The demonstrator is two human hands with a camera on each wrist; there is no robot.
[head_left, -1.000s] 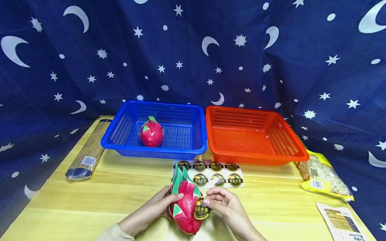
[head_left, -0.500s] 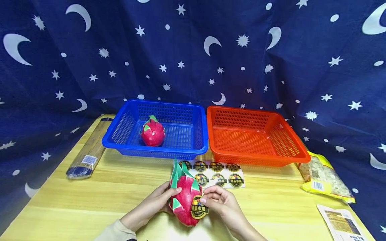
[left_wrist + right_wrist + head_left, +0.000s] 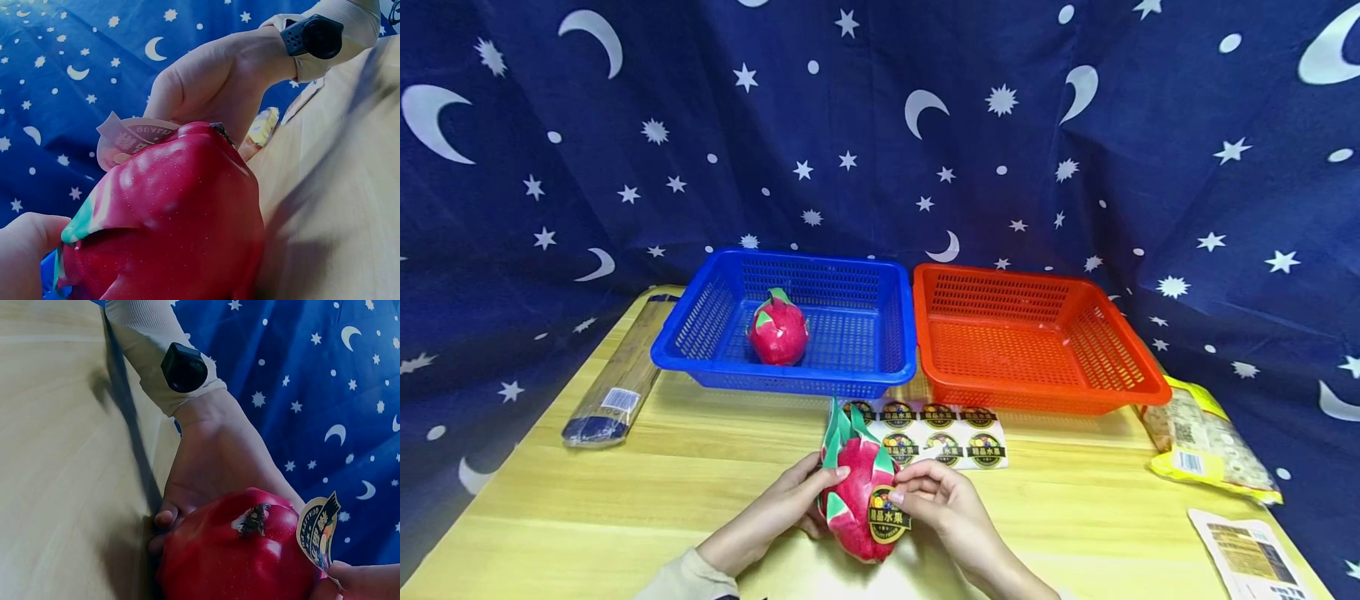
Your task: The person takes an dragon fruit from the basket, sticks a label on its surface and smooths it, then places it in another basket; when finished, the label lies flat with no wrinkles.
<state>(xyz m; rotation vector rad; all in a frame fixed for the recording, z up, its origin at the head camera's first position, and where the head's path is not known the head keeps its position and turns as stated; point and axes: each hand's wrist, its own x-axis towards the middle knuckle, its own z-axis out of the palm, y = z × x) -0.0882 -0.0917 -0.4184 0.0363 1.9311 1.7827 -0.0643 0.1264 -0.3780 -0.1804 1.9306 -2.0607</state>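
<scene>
A red dragon fruit (image 3: 853,500) with green-tipped scales is tilted above the table, its leafy end pointing away. My left hand (image 3: 790,504) grips it from the left, thumb on top. At its right side my right hand (image 3: 943,508) pinches a round black-and-gold sticker (image 3: 887,515) by the edge. The right wrist view shows the sticker (image 3: 317,531) standing partly off the skin, near the fruit's dark stem end (image 3: 253,520). Behind the fruit lies a white sheet of similar round stickers (image 3: 962,437), partly covered by it.
A blue basket (image 3: 782,379) holds another dragon fruit (image 3: 778,331). Beside it stands a red basket (image 3: 1045,392). A long wrapped packet (image 3: 621,375) lies at the left; a yellow bag (image 3: 1210,442) and a flat white packet (image 3: 1251,554) lie at the right.
The sticker in my right hand has moved left, closer over the dragon fruit's right side. The fruit has shifted slightly away from the table's near edge, still in my left hand.
</scene>
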